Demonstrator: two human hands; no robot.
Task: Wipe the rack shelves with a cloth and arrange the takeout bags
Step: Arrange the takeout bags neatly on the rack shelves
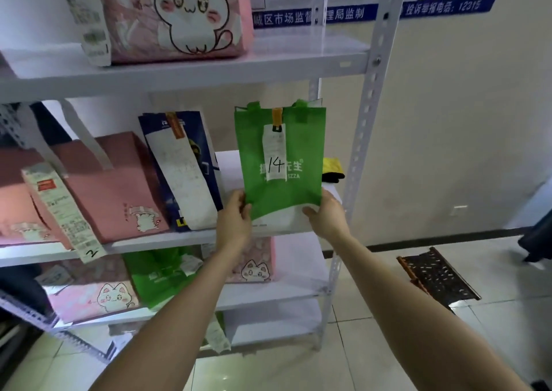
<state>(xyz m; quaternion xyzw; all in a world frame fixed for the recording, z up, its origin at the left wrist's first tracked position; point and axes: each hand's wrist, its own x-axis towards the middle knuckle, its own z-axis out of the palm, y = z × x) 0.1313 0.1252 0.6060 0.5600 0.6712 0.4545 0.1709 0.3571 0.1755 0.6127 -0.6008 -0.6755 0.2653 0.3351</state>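
A green takeout bag [280, 139] with a receipt marked 14 stands upright at the right end of the middle shelf [155, 242] of a white rack. My left hand [234, 216] pinches its lower left corner and my right hand [327, 211] grips its lower right corner. Left of it a dark blue bag [197, 148] with a long receipt leans to the left, and a pink bag [110, 187] leans beside that. A yellow and black cloth [333, 169] lies on the shelf behind the green bag, at the right post.
A pink cat-print bag [179, 17] stands on the top shelf [298, 65]. The lower shelf holds another green bag [158, 274] and pink cat bags [257, 265]. A dark perforated mat [439, 277] lies on the tiled floor to the right. The rack's right post [370, 98] runs beside the wall.
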